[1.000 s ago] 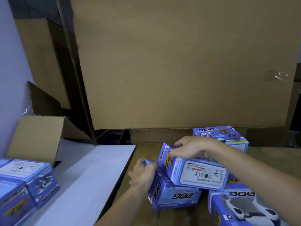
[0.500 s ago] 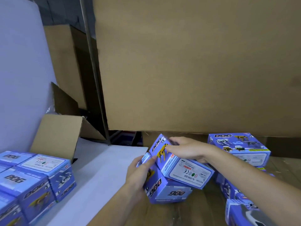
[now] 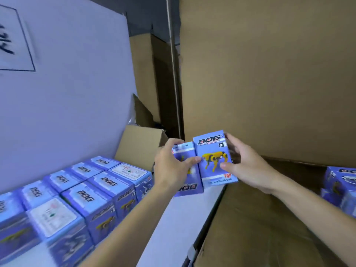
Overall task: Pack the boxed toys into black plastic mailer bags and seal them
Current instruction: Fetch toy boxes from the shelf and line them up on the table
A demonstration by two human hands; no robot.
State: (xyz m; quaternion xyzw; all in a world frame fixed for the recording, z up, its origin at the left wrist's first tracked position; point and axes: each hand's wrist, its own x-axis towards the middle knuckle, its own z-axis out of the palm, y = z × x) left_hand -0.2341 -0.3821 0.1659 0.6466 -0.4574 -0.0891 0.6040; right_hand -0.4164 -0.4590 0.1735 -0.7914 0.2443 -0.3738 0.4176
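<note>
Hands meet at the centre of the frame, each gripping a blue toy box, the two boxes pressed side by side above the white bench [image 3: 173,224]. Left hand [image 3: 171,168] wraps its fingers around the left box [image 3: 187,186], whose "DOG" lettering reads upside down. Right hand [image 3: 244,164] pinches the right box [image 3: 213,158], upright, its yellow dog picture facing the camera. At lower left a block of stacked toy boxes [image 3: 81,199] stands on the bench. More toy boxes [image 3: 339,184] lie at the right edge. A large cardboard carton [image 3: 269,74] fills the upper right.
</note>
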